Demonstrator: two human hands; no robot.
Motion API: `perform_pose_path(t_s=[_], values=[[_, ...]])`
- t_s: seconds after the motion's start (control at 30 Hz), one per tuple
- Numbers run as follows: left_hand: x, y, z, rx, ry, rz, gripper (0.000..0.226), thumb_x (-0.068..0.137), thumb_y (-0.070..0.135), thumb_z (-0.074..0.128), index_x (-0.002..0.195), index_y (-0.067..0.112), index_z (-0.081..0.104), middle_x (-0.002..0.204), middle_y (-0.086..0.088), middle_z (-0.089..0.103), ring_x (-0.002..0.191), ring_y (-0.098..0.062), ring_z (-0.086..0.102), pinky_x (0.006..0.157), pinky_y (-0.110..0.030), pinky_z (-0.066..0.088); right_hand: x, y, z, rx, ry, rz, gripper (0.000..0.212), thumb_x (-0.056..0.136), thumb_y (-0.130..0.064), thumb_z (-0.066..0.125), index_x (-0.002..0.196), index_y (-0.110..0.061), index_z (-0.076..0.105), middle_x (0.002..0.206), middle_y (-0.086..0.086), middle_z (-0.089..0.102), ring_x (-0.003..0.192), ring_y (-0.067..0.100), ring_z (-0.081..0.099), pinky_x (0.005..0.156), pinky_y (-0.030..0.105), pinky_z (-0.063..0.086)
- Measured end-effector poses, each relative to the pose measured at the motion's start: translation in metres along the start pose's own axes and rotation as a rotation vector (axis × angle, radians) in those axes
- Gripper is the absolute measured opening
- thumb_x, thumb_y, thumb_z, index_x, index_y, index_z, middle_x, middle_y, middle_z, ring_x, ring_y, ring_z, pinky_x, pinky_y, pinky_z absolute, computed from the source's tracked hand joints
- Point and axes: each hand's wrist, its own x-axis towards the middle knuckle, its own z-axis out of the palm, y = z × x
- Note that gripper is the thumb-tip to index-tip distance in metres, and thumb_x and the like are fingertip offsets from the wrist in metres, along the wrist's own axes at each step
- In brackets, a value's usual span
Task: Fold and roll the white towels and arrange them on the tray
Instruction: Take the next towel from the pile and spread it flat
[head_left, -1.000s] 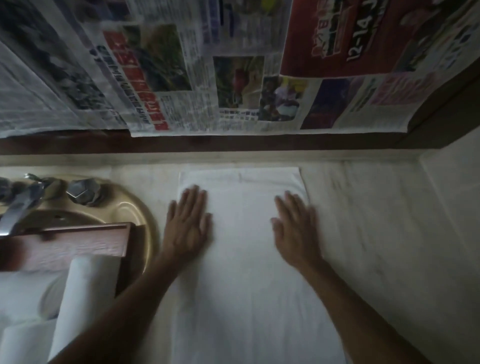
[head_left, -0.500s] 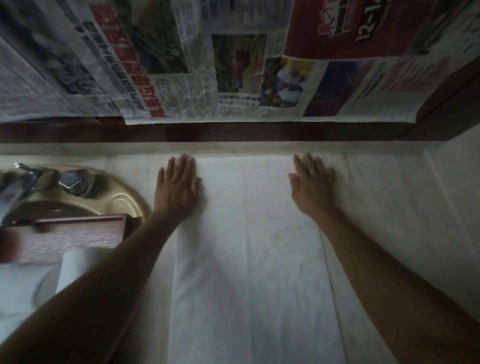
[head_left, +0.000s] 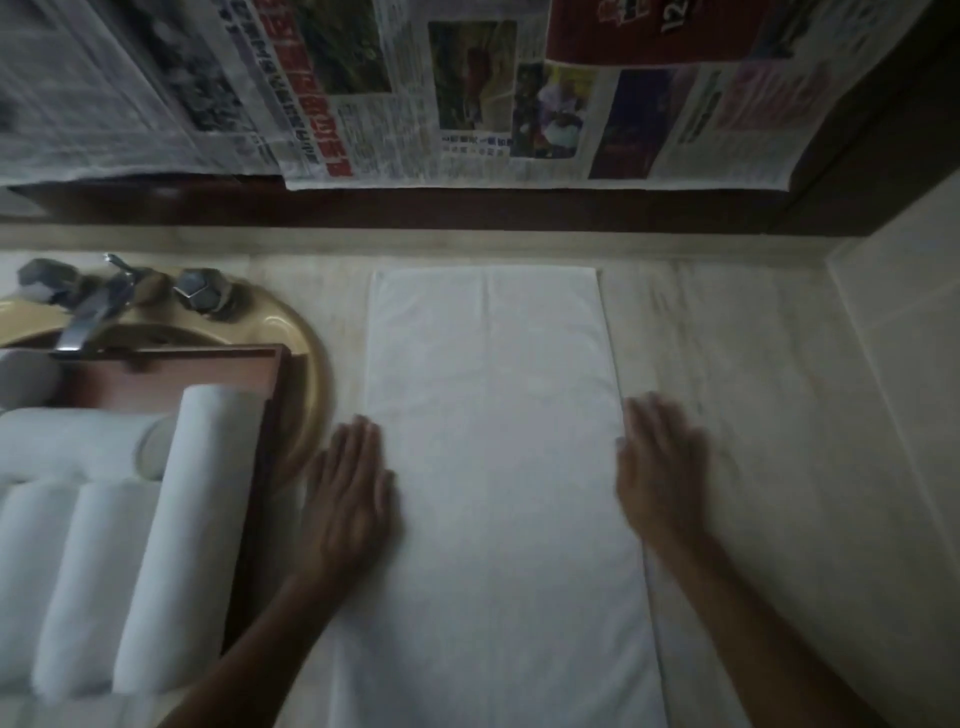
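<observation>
The long folded white cloth towel (head_left: 493, 441) lay flat on the pale marble counter (head_left: 753, 415), just right of the red-brown wooden tray (head_left: 272, 374) of rolled white towels (head_left: 156, 545), its long axis running from the person straight toward the wall. The left hand (head_left: 353, 493) and the blurred right hand (head_left: 660, 478) rested flat at its long edges, fingers straight, gripping nothing. This looked like smoothing before rolling; next, a short end would need tucking over and rolling evenly along the length.

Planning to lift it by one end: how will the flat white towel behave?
The towel probably sags limply: it is thin cloth lying flat with a soft crease. Its folded layers may slip apart once the left hand and right hand leave its edges.
</observation>
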Motion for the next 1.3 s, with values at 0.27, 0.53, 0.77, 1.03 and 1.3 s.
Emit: perform_pose_path(t_s=[0.27, 0.53, 0.77, 1.03, 1.3], values=[[-0.106, 0.091, -0.002, -0.109, -0.038, 0.095, 0.065, 0.102, 0.031, 0.041, 0.161, 0.006, 0.027, 0.17, -0.011, 0.02, 0.158, -0.029, 0.017, 0.126, -0.05, 0.017, -0.11, -0.071, -0.015, 0.186, -0.049, -0.192, 0.059, 0.105, -0.037, 0.038, 0.159, -0.015, 0.035, 0.168, 0.013, 0.024, 0.156, 0.035, 0.02, 0.121, 0.061, 0.023], [-0.167, 0.025, -0.018, 0.022, -0.078, 0.065, 0.059, 0.105, 0.033, 0.037, 0.158, 0.007, 0.036, 0.169, -0.006, 0.025, 0.156, -0.029, 0.023, 0.12, -0.057, 0.029, -0.153, -0.016, -0.017, 0.071, -0.125, -0.19, 0.059, 0.105, -0.041, 0.036, 0.159, -0.019, 0.036, 0.17, 0.004, 0.022, 0.157, 0.025, 0.017, 0.123, 0.058, 0.018], [-0.177, 0.046, -0.029, -0.003, -0.161, 0.136, 0.066, 0.105, 0.041, 0.033, 0.164, 0.014, 0.02, 0.172, -0.007, 0.011, 0.159, -0.028, 0.01, 0.125, -0.051, 0.014, -0.175, -0.031, -0.029, 0.115, -0.152, -0.158, 0.061, 0.105, -0.046, 0.034, 0.159, -0.018, 0.036, 0.169, 0.012, 0.021, 0.157, 0.033, 0.017, 0.124, 0.055, 0.019], [-0.187, 0.053, -0.016, 0.008, -0.247, 0.138, 0.067, 0.107, 0.052, 0.025, 0.165, 0.021, 0.012, 0.173, -0.005, 0.002, 0.16, -0.025, 0.002, 0.126, -0.052, 0.013, -0.214, -0.073, -0.023, 0.014, -0.206, -0.193, 0.065, 0.105, -0.052, 0.036, 0.163, -0.026, 0.023, 0.172, 0.004, 0.01, 0.159, 0.025, 0.004, 0.126, 0.054, 0.011], [-0.17, 0.045, -0.011, -0.011, -0.189, 0.147, 0.068, 0.105, 0.051, 0.034, 0.164, 0.021, 0.021, 0.172, -0.006, 0.012, 0.159, -0.025, 0.009, 0.125, -0.053, 0.019, -0.196, -0.077, -0.019, -0.018, -0.225, -0.195, 0.064, 0.105, -0.053, 0.031, 0.163, -0.026, 0.023, 0.172, 0.006, 0.01, 0.159, 0.026, 0.004, 0.125, 0.055, 0.012]])
